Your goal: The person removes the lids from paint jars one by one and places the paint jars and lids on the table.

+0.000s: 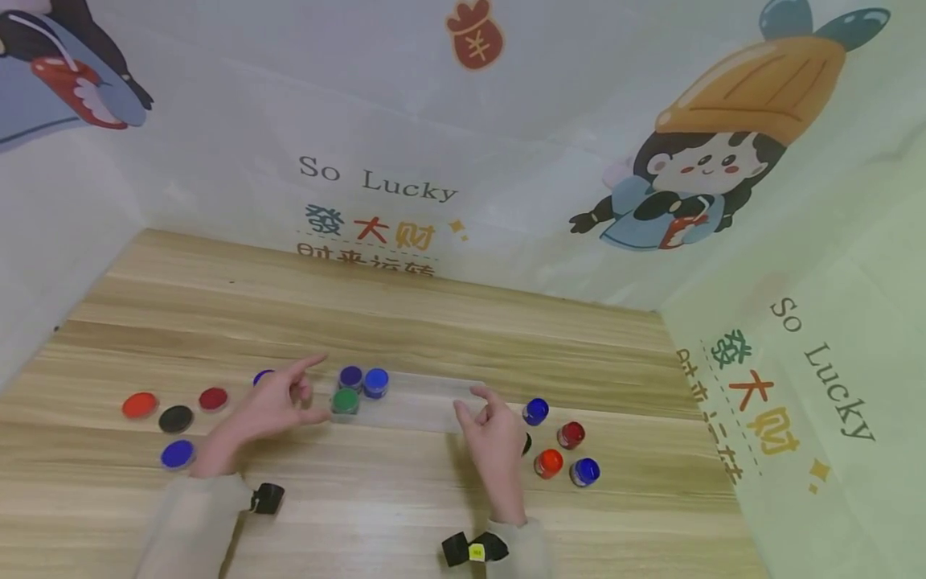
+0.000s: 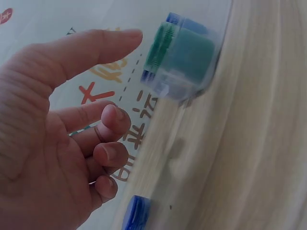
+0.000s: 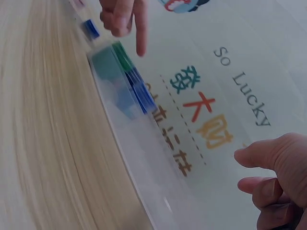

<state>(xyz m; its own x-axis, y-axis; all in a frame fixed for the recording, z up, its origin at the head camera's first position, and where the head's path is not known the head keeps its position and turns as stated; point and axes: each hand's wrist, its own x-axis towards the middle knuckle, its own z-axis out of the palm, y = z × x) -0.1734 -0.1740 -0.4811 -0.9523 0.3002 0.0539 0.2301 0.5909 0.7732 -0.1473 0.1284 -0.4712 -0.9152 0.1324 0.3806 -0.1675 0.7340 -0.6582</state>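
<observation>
- The box is of clear plastic, long and low, with rounded corners; it lies on the table, whose surface shows wavy wood grain.
- In its left end stand a green jar and two blue jars, round, with ribbed lid edges.
- The left hand has thumb and forefinger spread wide, the other fingers loosely bent; its grip is apart and holds nothing.
- The right hand points forward, thumb and forefinger also apart, grip without any object.
- The green jar is just beside the left thumb tip; the right grip is near the box's right end, and I cannot tell if it touches.
- Flat discs lie left of the left hand; small glossy pots stand right of the right hand.
</observation>
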